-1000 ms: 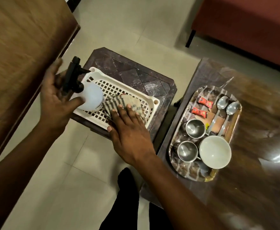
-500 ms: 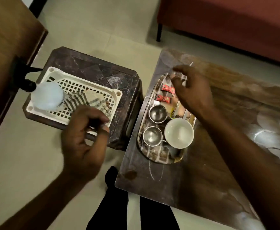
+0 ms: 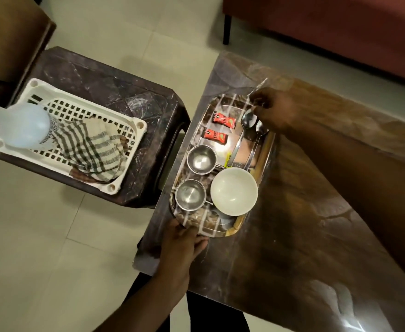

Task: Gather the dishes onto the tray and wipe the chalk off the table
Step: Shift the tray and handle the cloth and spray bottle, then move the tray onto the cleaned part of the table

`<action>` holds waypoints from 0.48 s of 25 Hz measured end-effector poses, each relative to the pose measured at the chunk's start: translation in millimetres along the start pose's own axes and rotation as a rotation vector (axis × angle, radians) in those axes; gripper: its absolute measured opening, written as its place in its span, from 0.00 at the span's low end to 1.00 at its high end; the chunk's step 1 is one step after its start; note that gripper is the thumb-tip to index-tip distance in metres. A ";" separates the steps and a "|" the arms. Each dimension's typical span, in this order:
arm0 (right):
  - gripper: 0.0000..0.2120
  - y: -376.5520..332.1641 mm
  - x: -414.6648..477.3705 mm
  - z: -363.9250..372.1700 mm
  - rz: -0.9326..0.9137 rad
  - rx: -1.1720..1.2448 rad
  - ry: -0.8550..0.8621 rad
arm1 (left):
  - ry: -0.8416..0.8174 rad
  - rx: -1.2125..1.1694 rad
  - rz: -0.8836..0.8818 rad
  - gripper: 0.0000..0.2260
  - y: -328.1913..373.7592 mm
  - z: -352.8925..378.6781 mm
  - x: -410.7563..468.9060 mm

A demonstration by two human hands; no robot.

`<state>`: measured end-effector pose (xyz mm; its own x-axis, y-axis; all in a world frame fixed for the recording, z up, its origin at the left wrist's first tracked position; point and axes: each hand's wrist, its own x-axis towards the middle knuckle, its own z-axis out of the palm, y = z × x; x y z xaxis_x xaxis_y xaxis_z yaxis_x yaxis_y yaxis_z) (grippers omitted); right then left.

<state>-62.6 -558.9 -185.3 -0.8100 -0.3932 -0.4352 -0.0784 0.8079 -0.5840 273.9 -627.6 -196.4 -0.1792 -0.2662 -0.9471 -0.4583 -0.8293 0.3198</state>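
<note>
Tray (image 3: 231, 140) loaded, both hands on it
Steel cups (image 3: 201, 159), white bowl (image 3: 234, 191), spoons (image 3: 248, 121) aboard; left hand (image 3: 182, 245) grips its near rim, right hand (image 3: 275, 109) curls round the far rim, likely to clear the table (image 3: 292, 236) for wiping. Striped cloth (image 3: 89, 144) lies left of the tray.

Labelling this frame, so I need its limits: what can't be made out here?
Head view only.
- Far rim of the patterned metal tray: covered by the right hand; grip there unclear.
- Near rim: under the left hand, which holds it.
- Translucent white spray bottle: nozzle cut off by the left edge.
- Any chalk marks on the glossy brown table: lost in glare.
</note>
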 end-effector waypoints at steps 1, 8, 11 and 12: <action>0.18 2.8 4.5 0.4 0.002 0.020 0.014 | 0.024 -0.006 0.039 0.21 -1.6 4.5 3.3; 0.22 11.0 11.3 5.2 0.037 0.142 0.066 | 0.039 -0.030 0.220 0.15 -19.0 0.4 11.4; 0.20 13.2 7.3 0.8 0.030 0.212 0.088 | 0.017 -0.020 0.280 0.14 -21.3 -4.5 9.1; 0.19 14.2 4.1 -2.3 0.032 0.233 0.091 | 0.011 -0.008 0.299 0.14 -22.2 -6.7 6.7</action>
<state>-68.4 -548.0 -193.8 -0.8596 -0.3194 -0.3988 0.0756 0.6925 -0.7175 288.8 -614.3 -210.0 -0.2960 -0.5044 -0.8112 -0.3794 -0.7172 0.5844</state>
